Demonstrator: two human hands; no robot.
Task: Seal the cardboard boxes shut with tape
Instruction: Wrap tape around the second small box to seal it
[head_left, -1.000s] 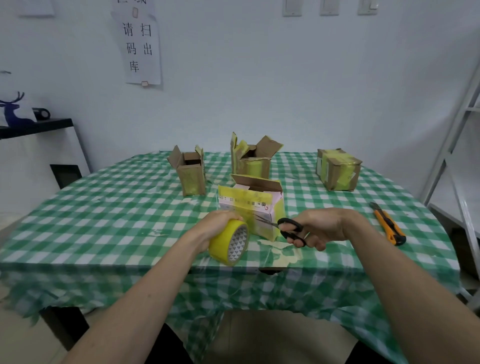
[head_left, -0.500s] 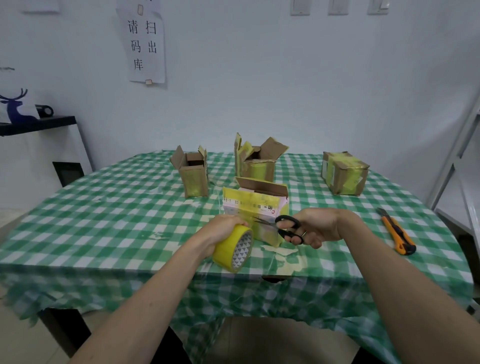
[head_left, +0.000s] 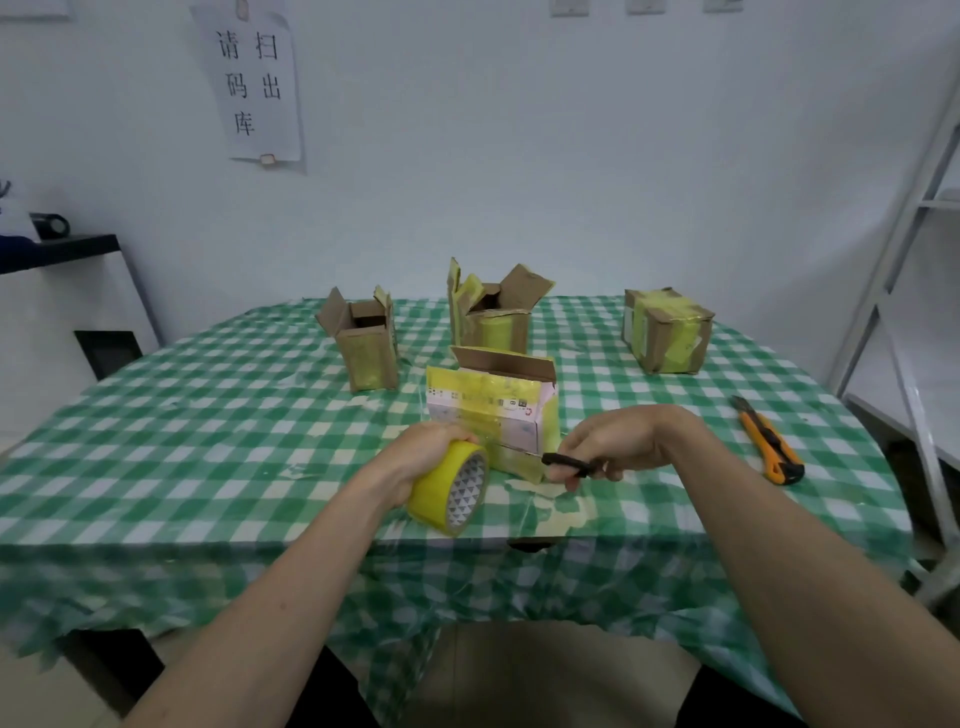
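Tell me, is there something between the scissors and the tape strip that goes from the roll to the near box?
Nothing visible stands between them. The right hand holds the scissors with the blades at the strip, between the tape roll in the left hand and the near box. The thin strip itself is hard to see.

Only one camera on my end, the head-worn one, so no second view to cross-check. It sits above the near edge of the table (head_left: 156, 415), facing forward and tilted down a bit. Wide lens: the shelf frame (head_left: 904, 291) at the right edge bows noticeably. Both forearms come in from the bottom corners, and the hands land just below frame center, close to the lens. The far boxes sit mid-frame, further off. The upper half is all wall (head_left: 571, 156), with a paper sign (head_left: 254, 83) at upper left. Bottom center looks down at my lap.
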